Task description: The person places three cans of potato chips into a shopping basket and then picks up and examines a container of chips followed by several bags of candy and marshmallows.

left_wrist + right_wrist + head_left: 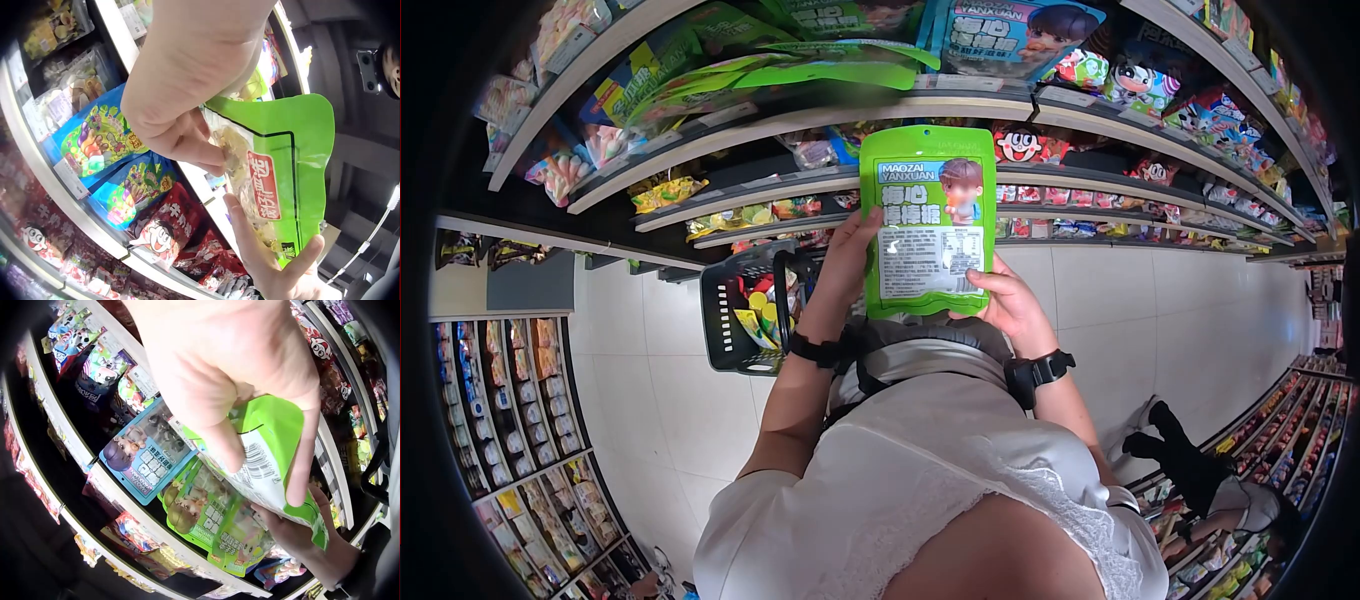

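A green snack pouch [928, 225] is held upright in front of the body, its printed back with a text panel facing the head camera. My left hand [858, 245] grips its left edge, and my right hand [1008, 300] pinches its lower right corner, thumb on the printed side. From the left wrist, the pouch's front [281, 175] shows a clear window and a red label, with the left hand [187, 125] at its near edge. In the right wrist view the right hand [244, 394] spans the pouch [265, 456], beside a barcode.
Shelves [800, 120] of bagged sweets curve across the front, with more green pouches [780, 70] and a blue pouch [1010, 38] on the upper one. A black basket [725, 310] holding packets stands at the left. Another person [1200, 470] is at the lower right.
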Motion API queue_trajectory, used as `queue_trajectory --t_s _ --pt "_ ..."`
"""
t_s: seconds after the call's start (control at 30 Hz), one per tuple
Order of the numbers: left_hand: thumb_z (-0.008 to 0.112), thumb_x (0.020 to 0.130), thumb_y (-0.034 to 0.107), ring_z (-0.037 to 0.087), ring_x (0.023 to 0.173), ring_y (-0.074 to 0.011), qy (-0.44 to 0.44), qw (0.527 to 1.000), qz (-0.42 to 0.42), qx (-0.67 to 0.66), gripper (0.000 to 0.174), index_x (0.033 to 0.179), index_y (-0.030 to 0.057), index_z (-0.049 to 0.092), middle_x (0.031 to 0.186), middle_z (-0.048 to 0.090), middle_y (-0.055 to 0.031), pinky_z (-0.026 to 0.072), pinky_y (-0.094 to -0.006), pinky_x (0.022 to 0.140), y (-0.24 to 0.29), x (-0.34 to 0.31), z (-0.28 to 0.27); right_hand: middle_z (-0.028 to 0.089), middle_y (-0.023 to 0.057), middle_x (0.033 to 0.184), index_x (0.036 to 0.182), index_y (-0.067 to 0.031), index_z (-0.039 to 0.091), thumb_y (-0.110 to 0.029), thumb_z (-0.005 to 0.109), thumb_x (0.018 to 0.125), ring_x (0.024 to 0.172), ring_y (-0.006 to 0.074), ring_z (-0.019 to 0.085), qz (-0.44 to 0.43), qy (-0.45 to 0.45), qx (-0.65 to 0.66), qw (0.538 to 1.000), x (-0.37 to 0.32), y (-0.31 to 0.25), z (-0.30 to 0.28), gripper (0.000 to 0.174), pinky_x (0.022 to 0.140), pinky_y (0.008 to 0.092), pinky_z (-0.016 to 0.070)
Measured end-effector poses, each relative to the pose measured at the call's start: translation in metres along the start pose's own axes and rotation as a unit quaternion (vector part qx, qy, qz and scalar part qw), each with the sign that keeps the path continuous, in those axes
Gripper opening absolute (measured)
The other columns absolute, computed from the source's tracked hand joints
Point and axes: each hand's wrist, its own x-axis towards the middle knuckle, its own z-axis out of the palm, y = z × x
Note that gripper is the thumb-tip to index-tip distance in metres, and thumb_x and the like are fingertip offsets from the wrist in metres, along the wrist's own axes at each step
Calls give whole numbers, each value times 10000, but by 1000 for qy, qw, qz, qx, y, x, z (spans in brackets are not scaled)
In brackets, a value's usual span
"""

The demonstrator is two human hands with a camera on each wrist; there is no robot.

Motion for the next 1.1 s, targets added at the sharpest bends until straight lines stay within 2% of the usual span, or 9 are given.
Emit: queue_trajectory --t_s 0.2,0.63,0.73,0.8,1.03,1.1 --pt "527 1008 246 627 958 -100 11 1000 -10 3 262 1162 49 605 1073 669 -20 481 -252 837 7 -7 2 557 156 1299 1442 -100 360 -37 584 911 1046 326 654 11 -5 1 1000 4 2 -1 580 744 499 619" --pt "530 1005 242 630 972 -118 29 999 -33 -11 277 1186 43 593 1094 660 -38 497 -263 841 2 -9 -3 582 146 1257 1428 -114 378 -79 547 937 991 299 676 34 13 38 999 11 8 -17 520 698 469 625" --pt "533 1003 242 631 975 -119 29 999 -27 -7 282 1193 42 593 1095 661 -37 498 -265 845 1 -9 -3 571 185 1266 1428 -78 361 -60 527 937 1009 346 668 28 9 52 998 11 9 -17 518 701 486 636" --pt "534 1003 241 632 982 -120 23 999 -27 -5 293 1207 39 589 1095 662 -35 496 -266 851 1 -10 -4 582 142 1258 1428 -113 378 -81 554 932 1004 298 671 34 17 28 999 11 9 -15 527 700 466 624" --pt "543 998 227 636 976 -120 39 999 -31 6 290 1208 32 589 1097 664 -35 497 -270 850 4 -14 -2 579 138 1261 1425 -112 378 -101 569 923 1021 294 664 41 18 25 999 11 10 -15 537 707 464 621" --pt "533 1004 223 632 936 -106 46 998 -27 15 287 1196 24 609 1068 672 -35 483 -254 840 3 -14 -3 574 135 1271 1416 -99 382 -105 564 930 1020 291 663 43 8 21 999 11 10 -17 519 714 470 618"
